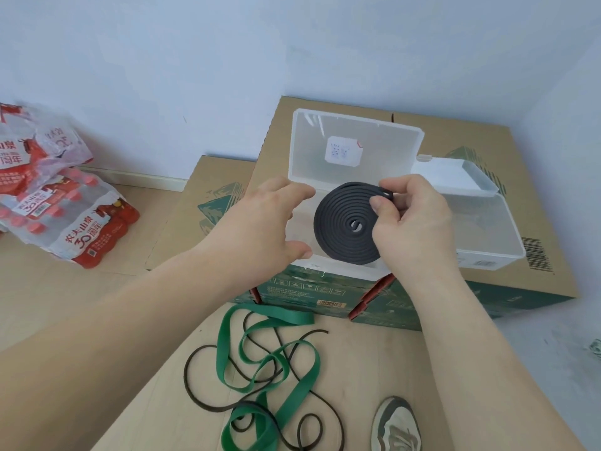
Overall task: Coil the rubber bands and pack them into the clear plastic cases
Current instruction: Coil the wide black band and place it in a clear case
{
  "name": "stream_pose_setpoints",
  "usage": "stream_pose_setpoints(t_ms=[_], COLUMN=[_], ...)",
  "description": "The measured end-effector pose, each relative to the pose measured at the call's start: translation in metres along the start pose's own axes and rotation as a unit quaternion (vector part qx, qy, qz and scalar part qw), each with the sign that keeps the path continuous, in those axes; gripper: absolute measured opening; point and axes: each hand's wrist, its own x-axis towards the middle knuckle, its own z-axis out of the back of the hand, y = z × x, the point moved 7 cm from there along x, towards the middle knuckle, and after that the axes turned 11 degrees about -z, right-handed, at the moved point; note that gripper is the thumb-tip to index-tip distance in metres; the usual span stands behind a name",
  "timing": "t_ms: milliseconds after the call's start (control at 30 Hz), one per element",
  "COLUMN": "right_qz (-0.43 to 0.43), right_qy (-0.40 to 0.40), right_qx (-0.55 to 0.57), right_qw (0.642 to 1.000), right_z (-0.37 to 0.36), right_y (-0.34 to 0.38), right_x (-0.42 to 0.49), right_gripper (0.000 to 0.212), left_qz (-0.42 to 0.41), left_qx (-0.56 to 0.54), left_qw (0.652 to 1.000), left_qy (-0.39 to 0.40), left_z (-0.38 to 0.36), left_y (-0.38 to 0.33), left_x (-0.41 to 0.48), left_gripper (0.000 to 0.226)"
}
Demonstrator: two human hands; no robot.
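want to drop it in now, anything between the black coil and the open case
Nothing visible. The right hand holds the black coil over the open case; the left hand is at its left edge.

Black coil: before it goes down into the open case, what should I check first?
1. Lid of the clear case up and out of the way: ok.
2. Black coil wound flat and even: ok.
3. Right hand pinching the coil's outer end so it cannot unwind: ok.
4. Left hand steadying the case: cannot tell; it is open at the case's left edge, contact unclear.
5. Case floor free under the coil: cannot tell; the coil hides it.
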Motion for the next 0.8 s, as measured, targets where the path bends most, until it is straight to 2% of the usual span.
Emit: stream_pose_setpoints(t_ms=[267, 400, 533, 700, 800], right_qz=[0.049, 0.062, 0.058, 0.038, 0.035], right_qy=[0.031, 0.030, 0.031, 0.068, 0.088], right_qx=[-0.152, -0.160, -0.153, -0.124, -0.139], right_qw=[0.987, 0.985, 0.986, 0.989, 0.986], right_z=[-0.012, -0.015, -0.015, -0.015, -0.017], right_y=[0.009, 0.009, 0.001, -0.007, -0.006], right_x=[-0.006, -0.007, -0.005, -0.003, -0.004], right_gripper=[0.022, 0.022, 0.020, 0.021, 0.020], left_qz=[-0.016, -0.008, 0.025, 0.014, -0.001], left_qx=[0.022, -0.002, -0.118, -0.090, -0.053], left_qw=[0.999, 0.999, 0.991, 0.996, 0.998], left_qy=[0.024, 0.050, 0.053, 0.024, 0.022], left_z=[-0.004, -0.006, -0.018, -0.029, -0.032], left_y=[-0.006, -0.008, -0.012, -0.010, -0.010], left_x=[0.004, 0.006, 0.011, 0.016, 0.018], left_gripper=[0.083, 0.087, 0.090, 0.088, 0.074])
